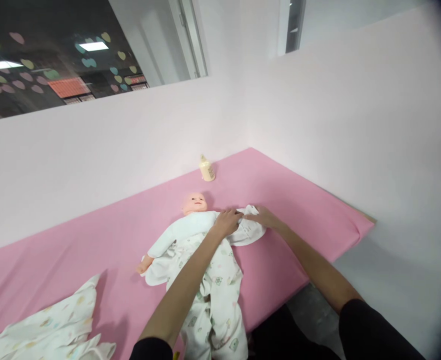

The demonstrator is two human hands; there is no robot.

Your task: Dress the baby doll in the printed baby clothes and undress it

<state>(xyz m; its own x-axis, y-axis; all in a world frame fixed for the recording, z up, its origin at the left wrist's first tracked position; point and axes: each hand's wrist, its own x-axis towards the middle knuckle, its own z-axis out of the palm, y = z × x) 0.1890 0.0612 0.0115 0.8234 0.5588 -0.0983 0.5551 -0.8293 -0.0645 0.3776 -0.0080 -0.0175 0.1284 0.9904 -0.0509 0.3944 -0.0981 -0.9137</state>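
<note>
A baby doll (195, 202) lies on its back on a pink padded surface, in a pale mint long-sleeved top (190, 227) and white printed trousers (220, 280). A white garment (247, 234) is spread beneath it, showing on both sides. My left hand (228, 222) is closed round the doll's arm on the right side, hiding most of it. Close beside it, my right hand (264, 218) grips the upper edge of the white garment, with a finger stretched toward my left hand. The doll's other arm (144, 264) rests out to the left.
A cream pump bottle (207, 169) stands behind the doll's head, near the wall. Crumpled white printed cloth (55, 325) lies at the lower left. White walls (340, 125) border the pink surface (280, 185) behind and right; a window (55, 55) is above.
</note>
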